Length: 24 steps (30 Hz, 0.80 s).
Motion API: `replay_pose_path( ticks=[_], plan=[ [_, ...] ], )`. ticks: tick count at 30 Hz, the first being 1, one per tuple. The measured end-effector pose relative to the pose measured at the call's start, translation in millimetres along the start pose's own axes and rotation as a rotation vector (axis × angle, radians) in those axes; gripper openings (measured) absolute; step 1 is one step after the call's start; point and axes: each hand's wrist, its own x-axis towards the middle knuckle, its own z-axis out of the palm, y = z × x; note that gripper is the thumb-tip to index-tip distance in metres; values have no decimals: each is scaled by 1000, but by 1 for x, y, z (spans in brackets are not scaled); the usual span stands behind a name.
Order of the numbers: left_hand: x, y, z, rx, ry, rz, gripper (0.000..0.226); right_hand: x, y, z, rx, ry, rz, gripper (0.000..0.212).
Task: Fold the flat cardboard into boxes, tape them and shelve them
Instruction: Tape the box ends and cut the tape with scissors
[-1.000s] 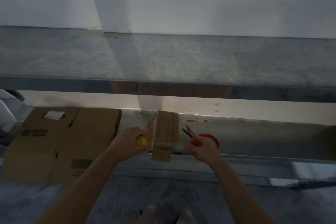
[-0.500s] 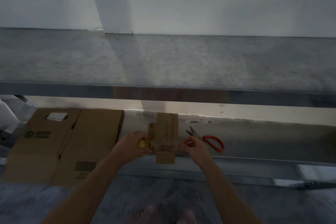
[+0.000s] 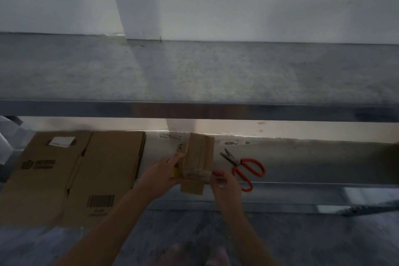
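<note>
Scissors (image 3: 235, 163), orange-handled, lie flat with blades parted, tips toward the wall (image 3: 259, 2). The white wall carries a projecting pillar (image 3: 138, 0). Grey floor (image 3: 323, 239) below. Pale sheeting (image 3: 8, 134) at far left, indistinct.

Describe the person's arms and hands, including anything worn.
The left forearm and right forearm are bare as far as the frame shows, with no sleeves in view. The left hand and right hand wear no gloves. No watch, bracelet or ring shows, though the light is dim.
</note>
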Motion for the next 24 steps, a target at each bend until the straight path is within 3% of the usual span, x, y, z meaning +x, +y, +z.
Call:
replay_pose_path(
  ticks=[6, 9, 13, 17, 24],
  plan=[
    [2, -10, -2, -57, -76, -16, 78, -22, -15, 3, 221, -90, 5, 23],
    [2, -16, -6, -43, -94, -4, 76, -14, -25, 7, 223, -80, 29, 41],
    [5, -22, -13, -89, -133, 34, 62, 3, -32, 12, 66, -118, 42, 35],
    [6, -32, -21, -259, -161, 11, 39, 6, -32, 17, 215, -67, 121, 33],
    [1, -50, -16, -248, -164, -13, 37, 5, -37, 26, 230, -54, 151, 35]
  ],
)
